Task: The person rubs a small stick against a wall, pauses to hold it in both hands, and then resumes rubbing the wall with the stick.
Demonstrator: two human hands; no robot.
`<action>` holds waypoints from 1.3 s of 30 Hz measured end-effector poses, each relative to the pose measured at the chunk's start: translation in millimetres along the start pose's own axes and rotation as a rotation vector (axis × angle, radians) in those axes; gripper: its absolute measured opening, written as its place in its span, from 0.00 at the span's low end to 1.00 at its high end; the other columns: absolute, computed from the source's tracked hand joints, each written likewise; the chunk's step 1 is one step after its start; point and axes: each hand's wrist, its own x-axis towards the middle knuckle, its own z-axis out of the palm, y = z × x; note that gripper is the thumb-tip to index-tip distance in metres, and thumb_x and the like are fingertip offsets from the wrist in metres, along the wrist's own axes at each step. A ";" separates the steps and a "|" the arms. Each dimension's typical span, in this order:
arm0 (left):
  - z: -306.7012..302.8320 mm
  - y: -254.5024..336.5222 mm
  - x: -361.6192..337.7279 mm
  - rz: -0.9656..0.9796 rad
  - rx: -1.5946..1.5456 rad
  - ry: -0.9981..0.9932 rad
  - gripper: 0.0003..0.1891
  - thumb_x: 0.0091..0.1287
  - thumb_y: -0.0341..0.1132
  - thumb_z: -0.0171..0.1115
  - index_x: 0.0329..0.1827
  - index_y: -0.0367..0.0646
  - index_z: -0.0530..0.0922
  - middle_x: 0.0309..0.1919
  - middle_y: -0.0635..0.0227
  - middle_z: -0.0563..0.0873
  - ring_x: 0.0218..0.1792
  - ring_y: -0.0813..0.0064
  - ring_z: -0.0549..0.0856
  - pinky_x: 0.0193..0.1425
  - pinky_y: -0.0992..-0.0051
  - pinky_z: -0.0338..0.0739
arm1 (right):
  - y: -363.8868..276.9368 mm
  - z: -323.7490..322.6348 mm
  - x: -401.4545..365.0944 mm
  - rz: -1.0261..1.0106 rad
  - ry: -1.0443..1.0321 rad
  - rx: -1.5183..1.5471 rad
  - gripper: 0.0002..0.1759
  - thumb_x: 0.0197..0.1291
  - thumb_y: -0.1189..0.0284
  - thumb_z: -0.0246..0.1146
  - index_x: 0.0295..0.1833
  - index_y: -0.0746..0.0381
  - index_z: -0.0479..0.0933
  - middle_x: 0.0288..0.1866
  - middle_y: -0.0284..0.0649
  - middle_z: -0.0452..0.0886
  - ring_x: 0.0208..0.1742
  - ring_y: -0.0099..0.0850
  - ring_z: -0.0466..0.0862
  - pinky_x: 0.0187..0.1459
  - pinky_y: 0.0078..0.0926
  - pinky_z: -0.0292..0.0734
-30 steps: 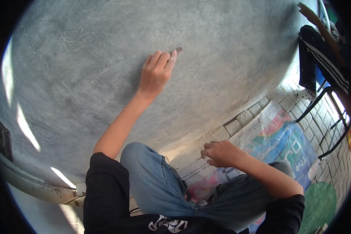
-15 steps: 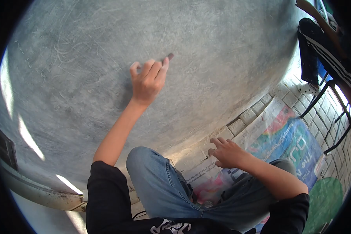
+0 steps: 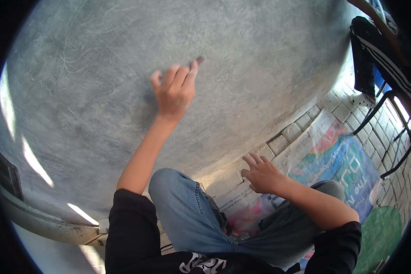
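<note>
While my left hand (image 3: 173, 91) is pinching 1 small dark piece (image 3: 199, 60) against the grey wall (image 3: 269, 64) and my right hand (image 3: 260, 174) is hovering half-open over the brick floor (image 3: 301, 125), I am judging a rubbing pass, needing even pressure next.

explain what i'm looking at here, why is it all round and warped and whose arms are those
There is no machine here. A person wears a camera on the head, looking down at their own two hands, and its wide lens bends the picture round. The person sits in jeans on a brick floor, facing a grey plastered wall. The left hand is raised to the wall and holds a small dark piece at its fingertips; I cannot tell what it is. The right hand is open and empty, low by a colourful printed sheet spread on the floor. A dark striped garment hangs at the top right.
</note>
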 end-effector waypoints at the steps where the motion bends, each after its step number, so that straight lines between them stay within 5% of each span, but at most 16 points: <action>1: 7.2 4.0 10.8 0.012 0.001 0.015 0.05 0.54 0.30 0.66 0.34 0.49 0.84 0.23 0.83 0.75 0.35 0.84 0.74 0.42 0.70 0.57 | 0.3 3.3 -1.4 0.005 -0.028 -0.003 0.22 0.43 0.68 0.67 0.47 0.59 0.77 0.64 0.53 0.63 0.67 0.51 0.61 0.61 0.44 0.65; 13: -16.7 -0.6 -17.6 -0.034 0.065 -0.049 0.06 0.53 0.30 0.66 0.34 0.51 0.84 0.24 0.85 0.78 0.31 0.84 0.74 0.38 0.73 0.56 | 1.5 2.6 -14.0 0.055 -0.130 -0.036 0.25 0.41 0.64 0.70 0.49 0.58 0.77 0.64 0.53 0.63 0.67 0.52 0.60 0.62 0.46 0.63; 19: 18.7 16.1 32.9 -0.009 -0.025 0.047 0.07 0.53 0.28 0.65 0.34 0.49 0.85 0.22 0.84 0.76 0.31 0.83 0.72 0.37 0.74 0.56 | -6.9 1.6 -20.8 0.035 -0.174 -0.011 0.26 0.41 0.64 0.69 0.49 0.58 0.77 0.64 0.53 0.63 0.67 0.52 0.61 0.62 0.46 0.63; 27: -20.4 -0.6 -21.1 -0.029 0.058 -0.065 0.10 0.53 0.28 0.65 0.38 0.51 0.84 0.25 0.84 0.78 0.33 0.83 0.73 0.39 0.73 0.56 | -3.9 -6.3 -22.0 0.084 -0.210 -0.019 0.27 0.42 0.63 0.69 0.51 0.58 0.75 0.65 0.53 0.62 0.67 0.51 0.61 0.61 0.46 0.64; 29: -20.8 -3.8 -20.0 -0.022 0.096 -0.060 0.10 0.53 0.28 0.64 0.38 0.51 0.85 0.26 0.86 0.79 0.33 0.83 0.74 0.39 0.73 0.56 | -11.5 -3.4 -27.2 0.013 -0.078 -0.041 0.21 0.45 0.71 0.63 0.49 0.60 0.77 0.57 0.48 0.70 0.62 0.44 0.68 0.57 0.43 0.67; 33: 13.9 11.5 27.7 -0.011 0.058 0.046 0.10 0.53 0.29 0.65 0.38 0.52 0.85 0.23 0.86 0.78 0.33 0.83 0.74 0.39 0.73 0.57 | -20.7 -7.5 -25.8 -0.028 -0.195 0.024 0.20 0.45 0.71 0.63 0.48 0.60 0.77 0.55 0.47 0.70 0.61 0.44 0.68 0.56 0.43 0.68; 39: 2.3 7.5 20.0 -0.051 -0.039 -0.003 0.09 0.54 0.29 0.65 0.37 0.53 0.85 0.24 0.86 0.79 0.34 0.84 0.74 0.39 0.73 0.57 | -12.3 -11.5 -23.2 0.107 -0.275 0.018 0.27 0.41 0.65 0.69 0.51 0.57 0.75 0.66 0.53 0.62 0.67 0.49 0.61 0.61 0.46 0.65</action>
